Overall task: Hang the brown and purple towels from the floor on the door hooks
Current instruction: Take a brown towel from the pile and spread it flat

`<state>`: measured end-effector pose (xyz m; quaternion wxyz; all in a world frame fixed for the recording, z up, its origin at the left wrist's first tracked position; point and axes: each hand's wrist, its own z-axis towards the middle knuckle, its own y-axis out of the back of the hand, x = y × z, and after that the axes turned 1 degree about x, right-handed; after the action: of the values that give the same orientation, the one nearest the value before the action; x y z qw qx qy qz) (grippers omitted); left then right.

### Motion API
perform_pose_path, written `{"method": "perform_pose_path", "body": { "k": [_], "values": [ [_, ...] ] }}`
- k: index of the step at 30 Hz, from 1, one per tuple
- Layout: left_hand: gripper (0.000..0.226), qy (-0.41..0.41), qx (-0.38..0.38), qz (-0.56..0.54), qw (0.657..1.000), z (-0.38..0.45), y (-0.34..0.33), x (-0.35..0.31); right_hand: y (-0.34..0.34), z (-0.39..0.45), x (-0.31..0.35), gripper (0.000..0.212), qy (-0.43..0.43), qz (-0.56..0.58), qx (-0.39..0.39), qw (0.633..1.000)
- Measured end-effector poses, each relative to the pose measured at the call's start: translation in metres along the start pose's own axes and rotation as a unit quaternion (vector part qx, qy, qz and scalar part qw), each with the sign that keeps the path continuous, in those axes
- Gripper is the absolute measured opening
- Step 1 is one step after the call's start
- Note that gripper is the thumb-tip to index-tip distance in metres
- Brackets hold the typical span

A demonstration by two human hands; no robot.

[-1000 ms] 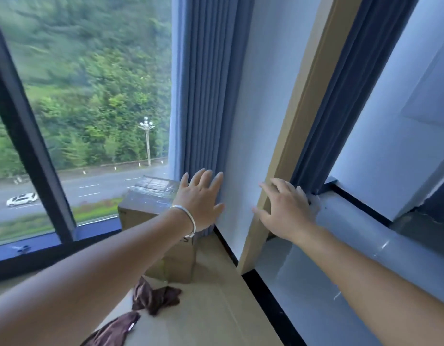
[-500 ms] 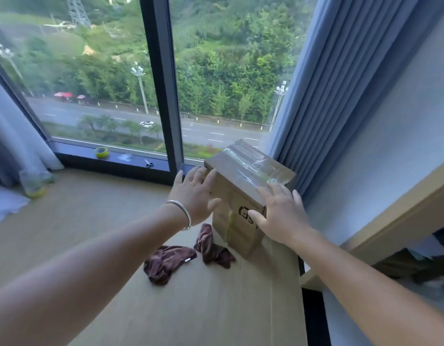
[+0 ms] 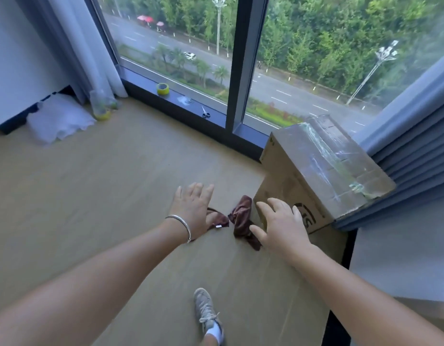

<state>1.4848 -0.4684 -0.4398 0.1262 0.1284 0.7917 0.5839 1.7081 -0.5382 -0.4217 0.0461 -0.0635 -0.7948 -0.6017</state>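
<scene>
head view, facing down, floor (image 3: 116,196) near

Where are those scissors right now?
In the head view, the scissors lie on the dark window sill, left of the window's upright post and right of the yellow tape roll.

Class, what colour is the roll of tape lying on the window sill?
The roll of tape is yellow-green, seen best in the head view, the only one.

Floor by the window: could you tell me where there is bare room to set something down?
Wide bare floor lies left of the left hand, up to the window sill. It is crowded between the towels and the cardboard box.
</scene>
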Motion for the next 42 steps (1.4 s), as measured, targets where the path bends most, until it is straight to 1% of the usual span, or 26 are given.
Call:
{"method": "perform_pose_path", "body": {
  "k": [4,8,10,13,16,19,22,24,26,29,31,33,34,35,36,37,38,39,40,42],
  "values": [
    [0.068,0.019,0.025,-0.026,0.999,0.034,-0.057,0.030,-0.049,0.054,0.006,0.062,0.024,-0.014,0.036,0.999],
    [0.049,-0.004,0.035,-0.062,0.997,0.063,-0.125,0.048,-0.114,0.102,0.006,0.065,0.055,-0.034,0.083,0.994],
    [0.045,-0.004,0.047,-0.082,0.996,0.078,-0.168,0.056,-0.155,0.128,0.005,0.066,0.065,-0.039,0.108,0.991],
    [0.047,0.019,0.058,-0.101,0.993,0.102,-0.239,0.071,-0.222,0.169,0.000,0.067,0.079,-0.041,0.125,0.988],
    [0.052,0.044,0.073,-0.112,0.990,0.135,-0.320,0.085,-0.303,0.215,-0.009,0.069,0.094,-0.036,0.144,0.984],
    [0.051,0.075,0.078,-0.122,0.987,0.167,-0.394,0.097,-0.382,0.257,-0.018,0.068,0.122,-0.045,0.160,0.979],
    [0.045,0.125,0.067,-0.153,0.978,0.201,-0.469,0.106,-0.464,0.299,-0.030,0.068,0.151,-0.070,0.170,0.971],
    [0.040,0.176,0.044,-0.197,0.963,0.223,-0.512,0.113,-0.511,0.326,-0.038,0.067,0.165,-0.085,0.178,0.966],
    [0.039,0.214,0.021,-0.229,0.949,0.249,-0.556,0.123,-0.559,0.356,-0.044,0.064,0.183,-0.086,0.170,0.964],
    [0.045,0.224,0.000,-0.238,0.945,0.296,-0.609,0.144,-0.610,0.411,-0.044,0.059,0.213,-0.082,0.144,0.963],
    [0.056,0.211,-0.012,-0.198,0.957,0.330,-0.637,0.156,-0.636,0.451,-0.040,0.063,0.228,-0.083,0.118,0.963],
    [0.071,0.204,0.005,-0.134,0.970,0.358,-0.654,0.167,-0.651,0.486,-0.038,0.071,0.212,-0.077,0.124,0.966],
    [0.071,0.208,0.008,-0.109,0.972,0.370,-0.662,0.173,-0.658,0.503,-0.039,0.076,0.185,-0.069,0.133,0.971],
    [0.062,0.212,0.003,-0.095,0.973,0.378,-0.668,0.179,-0.664,0.516,-0.041,0.078,0.148,-0.058,0.141,0.977],
    [0.047,0.212,-0.013,-0.102,0.972,0.382,-0.675,0.187,-0.669,0.526,-0.043,0.077,0.107,-0.043,0.150,0.982],
    [0.032,0.210,-0.036,-0.134,0.968,0.385,-0.680,0.196,-0.672,0.535,-0.046,0.070,0.069,-0.028,0.161,0.984],
    [0.022,0.209,-0.058,-0.190,0.957,0.385,-0.684,0.204,-0.674,0.541,-0.048,0.059,0.043,-0.016,0.177,0.983],
    [0.016,0.217,-0.076,-0.261,0.937,0.384,-0.686,0.213,-0.674,0.547,-0.049,0.047,0.034,-0.010,0.198,0.980],
    [0.013,0.238,-0.095,-0.334,0.907,0.382,-0.686,0.222,-0.673,0.551,-0.049,0.037,0.040,-0.011,0.222,0.974],
    [0.016,0.311,-0.156,-0.450,0.823,0.378,-0.684,0.240,-0.667,0.559,-0.051,0.026,0.057,0.004,0.243,0.968]
  ]
}}
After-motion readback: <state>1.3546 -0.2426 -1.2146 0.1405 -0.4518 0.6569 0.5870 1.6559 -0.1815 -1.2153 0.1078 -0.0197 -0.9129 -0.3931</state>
